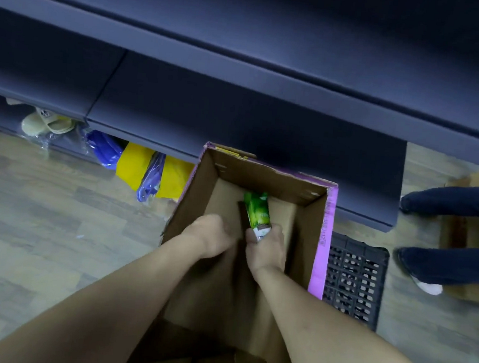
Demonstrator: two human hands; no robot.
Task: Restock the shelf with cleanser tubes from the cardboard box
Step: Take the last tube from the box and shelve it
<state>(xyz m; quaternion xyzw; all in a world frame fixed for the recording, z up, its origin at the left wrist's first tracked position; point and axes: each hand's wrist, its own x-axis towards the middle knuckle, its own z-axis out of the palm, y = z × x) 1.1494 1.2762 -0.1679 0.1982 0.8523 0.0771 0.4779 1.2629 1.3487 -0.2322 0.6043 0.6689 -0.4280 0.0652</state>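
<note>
Under me runs a wood-look plank floor (41, 216) in grey and tan, and ahead stands dark blue-grey shelving (242, 74) whose boards sit bare and dim. Beneath its lowest board I see pale sandals in clear wrap (46, 124), blue plastic-wrapped goods (105, 149) and something yellow (135, 166). At my right lies a black plastic crate (354, 278), and beyond it someone's dark-trousered legs (454, 232) by another carton (476, 239).
</note>
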